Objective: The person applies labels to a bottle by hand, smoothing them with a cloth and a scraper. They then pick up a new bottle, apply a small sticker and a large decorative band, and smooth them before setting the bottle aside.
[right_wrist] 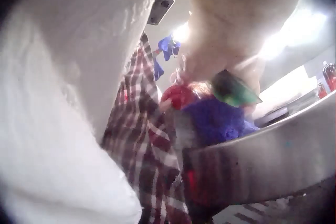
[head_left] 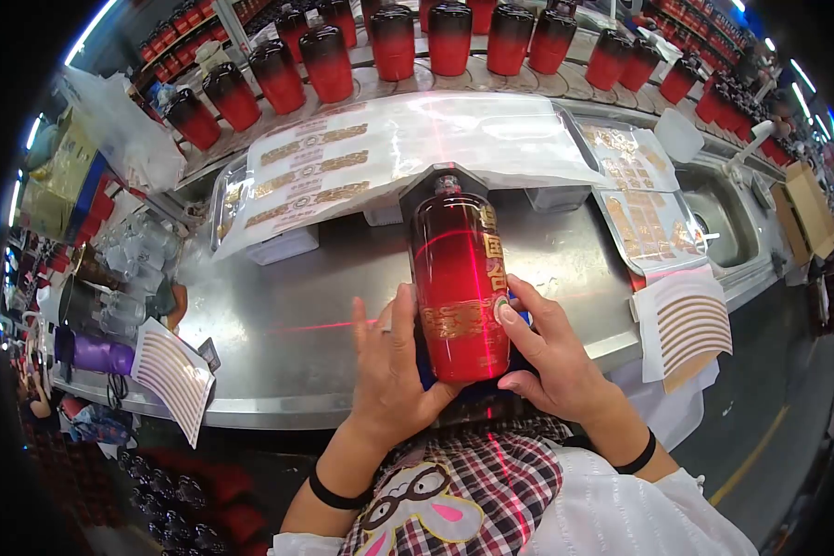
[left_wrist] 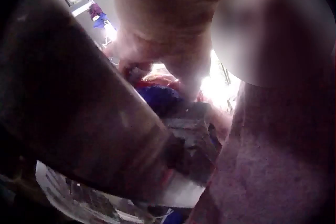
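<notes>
A glossy red bottle (head_left: 459,278) with gold characters and a gold band lies tilted, its neck toward the sheets, over blue material (head_left: 424,357) at the steel table's front edge. My left hand (head_left: 389,371) is at its left side, fingers extended and thumb by its base. With a fingertip my right hand (head_left: 556,357) touches a small round emblem (head_left: 501,309) on the bottle's right side; its thumb is near the base. In the right wrist view something green (right_wrist: 236,88) shows by the right hand (right_wrist: 226,29), above blue material (right_wrist: 218,120). The left wrist view is dark, showing part of the left hand (left_wrist: 163,19).
Translucent sheets with gold labels (head_left: 310,167) cover the table's back. Red-black bottles (head_left: 394,44) line the conveyor behind. Strip sheets hang at the left (head_left: 171,375) and right (head_left: 690,324) edges. A label tray (head_left: 644,222) and a sink (head_left: 725,218) are on the right.
</notes>
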A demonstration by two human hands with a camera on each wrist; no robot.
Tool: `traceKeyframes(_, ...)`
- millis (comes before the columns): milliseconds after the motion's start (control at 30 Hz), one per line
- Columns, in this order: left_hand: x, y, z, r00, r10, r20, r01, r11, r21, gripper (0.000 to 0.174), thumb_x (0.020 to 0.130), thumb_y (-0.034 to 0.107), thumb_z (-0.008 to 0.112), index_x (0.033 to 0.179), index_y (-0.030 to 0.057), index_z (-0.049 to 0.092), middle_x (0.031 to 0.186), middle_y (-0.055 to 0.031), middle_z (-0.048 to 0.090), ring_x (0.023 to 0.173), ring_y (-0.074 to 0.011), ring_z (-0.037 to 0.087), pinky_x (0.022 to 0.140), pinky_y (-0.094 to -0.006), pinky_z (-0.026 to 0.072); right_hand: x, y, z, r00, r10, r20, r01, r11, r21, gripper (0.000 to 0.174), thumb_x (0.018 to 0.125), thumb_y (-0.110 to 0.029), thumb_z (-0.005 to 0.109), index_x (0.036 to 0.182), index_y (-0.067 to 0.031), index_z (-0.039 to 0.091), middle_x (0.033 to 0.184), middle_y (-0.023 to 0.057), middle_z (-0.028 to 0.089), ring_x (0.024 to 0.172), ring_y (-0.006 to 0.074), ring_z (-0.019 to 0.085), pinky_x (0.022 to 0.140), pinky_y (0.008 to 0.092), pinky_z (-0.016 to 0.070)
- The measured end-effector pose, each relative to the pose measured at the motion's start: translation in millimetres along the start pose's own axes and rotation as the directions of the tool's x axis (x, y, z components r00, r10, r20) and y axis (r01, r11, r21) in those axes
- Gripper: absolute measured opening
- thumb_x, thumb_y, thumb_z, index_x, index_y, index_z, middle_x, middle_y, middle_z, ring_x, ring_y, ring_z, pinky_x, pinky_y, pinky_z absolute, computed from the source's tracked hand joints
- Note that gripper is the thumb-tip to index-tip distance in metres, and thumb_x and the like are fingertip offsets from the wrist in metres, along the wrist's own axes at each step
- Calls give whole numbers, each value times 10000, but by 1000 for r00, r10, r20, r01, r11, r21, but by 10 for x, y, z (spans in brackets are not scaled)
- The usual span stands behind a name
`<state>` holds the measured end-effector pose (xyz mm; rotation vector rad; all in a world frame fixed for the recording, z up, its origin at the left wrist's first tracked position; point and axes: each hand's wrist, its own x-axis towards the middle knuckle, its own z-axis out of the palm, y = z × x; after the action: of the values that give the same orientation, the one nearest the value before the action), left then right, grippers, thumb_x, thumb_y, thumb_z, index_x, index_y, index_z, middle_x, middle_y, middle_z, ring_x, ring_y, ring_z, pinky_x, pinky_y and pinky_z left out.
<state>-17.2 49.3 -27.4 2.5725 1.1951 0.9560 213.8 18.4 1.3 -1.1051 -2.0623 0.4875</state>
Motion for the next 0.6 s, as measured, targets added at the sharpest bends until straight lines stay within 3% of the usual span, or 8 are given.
traceKeyframes(100,70,92,-174,996,-72,53,79,985,-155,1031,858,483,693,1512,-66,117,1421,-247,430,1291,-367,467,1149,-566,187,-25,27,23,1000,-7,19,8,1000,-16,746,760,-213,794,1426,-106,474,1492,291,313,1265,446,451,1056,488,392)
traceKeyframes(133,85,69,-122,984,-170,45,171,870,-463,964,898,453,654,1511,-65,121,1416,-244,431,1286,-342,468,1138,-524,226,-19,34,27,1000,-9,25,10,1000,-28,752,757,-216,797,1426,-107,472,1494,291,309,1266,446,450,1055,489,394)
traceKeyframes(167,98,43,-13,962,-263,72,232,652,-722,897,937,423,615,1511,-64,126,1411,-241,433,1281,-316,469,1127,-483,264,-18,32,27,1000,-3,29,4,999,-37,750,756,-216,798,1423,-105,474,1493,291,310,1265,446,450,1054,488,397)
traceKeyframes(200,114,38,66,931,-340,129,255,356,-899,830,976,392,575,1510,-63,130,1406,-239,435,1276,-291,471,1116,-442,303,-21,29,27,999,5,35,-3,999,-45,747,756,-216,799,1420,-104,476,1492,290,311,1264,447,451,1052,488,399)
traceKeyframes(300,212,65,140,888,-425,175,318,293,-902,687,1042,331,461,1507,-60,141,1401,-232,429,1267,-232,452,1056,-343,368,-25,19,16,998,21,52,-18,998,-59,737,754,-218,802,1409,-100,486,1490,293,313,1267,447,451,1048,487,407)
traceKeyframes(400,209,32,208,896,-418,152,324,380,-867,631,1056,285,428,1507,-56,149,1384,-227,437,1254,-216,454,1027,-329,391,-20,23,18,998,24,50,-21,998,-56,728,752,-222,804,1400,-98,496,1487,296,315,1266,447,453,1046,485,410)
traceKeyframes(500,208,97,161,860,-483,164,354,332,-875,664,1045,325,444,1508,-53,155,1401,-233,436,1277,-266,452,1106,-416,307,-30,26,24,998,33,50,-30,998,-52,718,753,-223,804,1392,-92,504,1485,297,319,1263,446,456,1046,485,410)
traceKeyframes(600,108,141,126,932,-339,-126,177,731,-660,686,1016,405,469,1491,-42,256,1434,-221,446,1345,-350,393,1157,-514,122,-22,23,14,998,30,54,-27,998,-53,715,758,-219,801,1393,-82,502,1485,299,320,1260,446,459,1049,483,408)
